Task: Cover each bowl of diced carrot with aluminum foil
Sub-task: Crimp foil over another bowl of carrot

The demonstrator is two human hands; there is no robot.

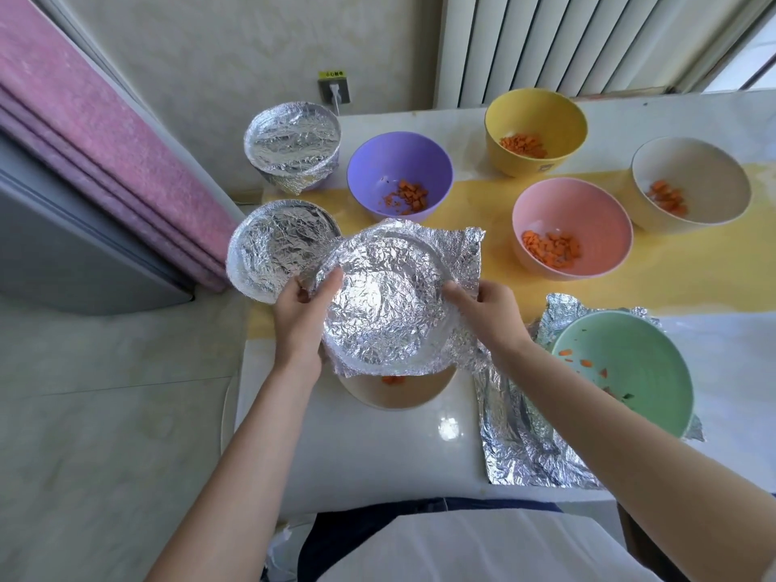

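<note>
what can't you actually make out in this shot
- Head view: most of the beige bowl and its carrot, under the foil sheet that the left hand and right hand hold.
- Head view: what is in the far covered bowl and the near covered bowl, hidden by their foil.
- Head view: writing on the yellow wall label, too small.

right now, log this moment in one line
left hand: grips foil sheet; right hand: grips foil sheet; beige bowl: under it, uncovered
</note>
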